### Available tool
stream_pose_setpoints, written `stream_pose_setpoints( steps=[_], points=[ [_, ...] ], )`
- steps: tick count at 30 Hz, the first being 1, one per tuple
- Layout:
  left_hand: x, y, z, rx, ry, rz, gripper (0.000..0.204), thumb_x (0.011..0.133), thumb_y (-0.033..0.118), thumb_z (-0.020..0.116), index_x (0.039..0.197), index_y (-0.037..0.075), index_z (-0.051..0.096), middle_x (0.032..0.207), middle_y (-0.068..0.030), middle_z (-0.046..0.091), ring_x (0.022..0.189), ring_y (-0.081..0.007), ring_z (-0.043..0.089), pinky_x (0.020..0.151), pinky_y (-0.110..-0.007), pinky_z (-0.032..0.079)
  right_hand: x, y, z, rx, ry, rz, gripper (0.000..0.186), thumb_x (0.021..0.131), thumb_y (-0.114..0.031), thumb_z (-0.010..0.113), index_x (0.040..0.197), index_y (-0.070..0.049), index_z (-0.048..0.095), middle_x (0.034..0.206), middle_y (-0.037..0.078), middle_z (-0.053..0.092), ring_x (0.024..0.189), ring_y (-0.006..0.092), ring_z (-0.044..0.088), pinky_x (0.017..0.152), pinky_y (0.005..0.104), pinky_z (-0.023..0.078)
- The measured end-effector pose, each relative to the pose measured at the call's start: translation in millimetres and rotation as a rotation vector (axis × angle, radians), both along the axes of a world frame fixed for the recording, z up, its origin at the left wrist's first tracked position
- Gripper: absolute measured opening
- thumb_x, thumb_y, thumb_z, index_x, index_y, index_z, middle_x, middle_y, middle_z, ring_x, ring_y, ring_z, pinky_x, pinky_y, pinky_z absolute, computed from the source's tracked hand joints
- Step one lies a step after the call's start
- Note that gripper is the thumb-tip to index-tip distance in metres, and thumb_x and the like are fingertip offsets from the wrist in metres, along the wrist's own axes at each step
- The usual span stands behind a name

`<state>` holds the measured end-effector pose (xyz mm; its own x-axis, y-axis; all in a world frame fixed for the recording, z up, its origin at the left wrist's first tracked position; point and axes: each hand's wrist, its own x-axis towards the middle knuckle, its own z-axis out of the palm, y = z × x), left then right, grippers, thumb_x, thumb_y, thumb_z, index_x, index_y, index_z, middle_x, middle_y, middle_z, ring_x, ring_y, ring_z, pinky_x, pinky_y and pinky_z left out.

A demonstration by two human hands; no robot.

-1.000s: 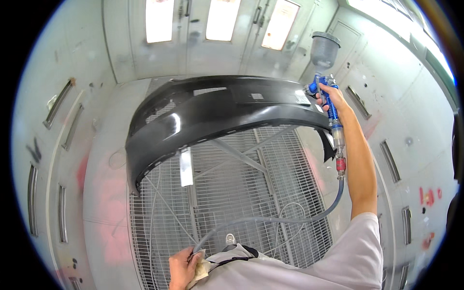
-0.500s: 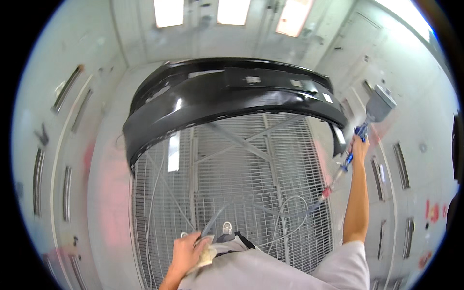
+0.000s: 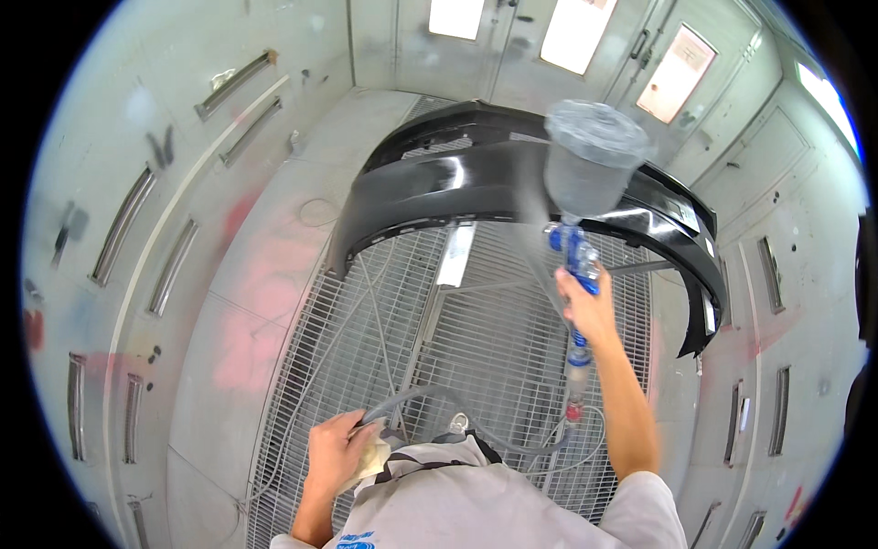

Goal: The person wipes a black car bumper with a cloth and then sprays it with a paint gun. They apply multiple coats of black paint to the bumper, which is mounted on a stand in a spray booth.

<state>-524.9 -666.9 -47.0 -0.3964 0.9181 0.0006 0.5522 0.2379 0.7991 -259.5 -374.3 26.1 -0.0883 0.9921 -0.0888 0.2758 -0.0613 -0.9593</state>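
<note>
My right hand is wrapped round the grip of a blue spray gun, held up at arm's length. A grey paint cup tops the gun and covers part of a black car bumper behind it. Beside the cup, a blurred grey haze lies over the bumper. Low on the left, my left hand is closed on a grey air hose and a pale yellow cloth. The hose loops across in front of me towards the gun's lower end.
The bumper rests on a thin metal stand over a grated floor. A white strip hangs below its edge. Grey booth walls with pink overspray surround it, and a thin line trails over the grating at left.
My right hand has swung the spray gun leftward, from beyond the bumper's right end to in front of it. The view has turned. My left hand keeps its grip on the hose and cloth.
</note>
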Motion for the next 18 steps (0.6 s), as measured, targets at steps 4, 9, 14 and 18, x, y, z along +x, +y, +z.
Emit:
stream_pose_setpoints(
  steps=[4, 9, 14, 18],
  points=[
    [-47.3, -45.8, -12.3, -0.027, 0.017, 0.146, 0.019, 0.079, 0.01, 0.073, 0.094, 0.0, 0.068, 0.073, -0.0167, 0.063, 0.063, -0.03, 0.06, 0.059, -0.035, 0.046, -92.1, 4.3, -36.6, 0.161, -0.13, 0.202, 0.057, 0.087, -0.012, 0.064, 0.142, -0.005, 0.048, 0.094, 0.01, 0.066, 0.083, 0.0184, 0.06, 0.081, 0.0342, 0.049],
    [-100.3, -92.6, -11.4, -0.121, -0.074, 0.336, 0.018, 0.078, 0.007, 0.07, 0.093, -0.002, 0.068, 0.068, -0.0145, 0.06, 0.059, -0.0211, 0.058, 0.058, -0.032, 0.044, -212.2, -18.2, -76.6, -0.12, -0.011, 0.422, 0.061, 0.087, -0.012, 0.064, 0.146, -0.013, 0.044, 0.084, 0.009, 0.063, 0.07, 0.0139, 0.06, 0.05, 0.0317, 0.052],
    [-147.4, -122.9, -22.5, -0.087, -0.133, 0.444, 0.019, 0.079, 0.007, 0.069, 0.095, -0.003, 0.068, 0.067, -0.014, 0.061, 0.058, -0.0163, 0.056, 0.058, -0.03, 0.044, -276.3, -15.3, -73.0, -0.307, 0.221, 0.589, 0.04, 0.088, -0.01, 0.062, 0.127, -0.001, 0.057, 0.103, 0.011, 0.067, 0.08, 0.0181, 0.067, 0.05, 0.0334, 0.059],
    [-179.9, -122.3, -30.2, -0.128, -0.177, 0.386, 0.019, 0.08, 0.008, 0.069, 0.095, -0.002, 0.069, 0.068, -0.0142, 0.062, 0.059, -0.0172, 0.058, 0.058, -0.03, 0.045, -262.3, 36.1, -36.9, -0.129, 0.063, 0.377, 0.027, 0.084, -0.011, 0.066, 0.108, 0.002, 0.064, 0.099, 0.014, 0.07, 0.079, 0.0208, 0.07, 0.047, 0.0377, 0.06]
  ],
)
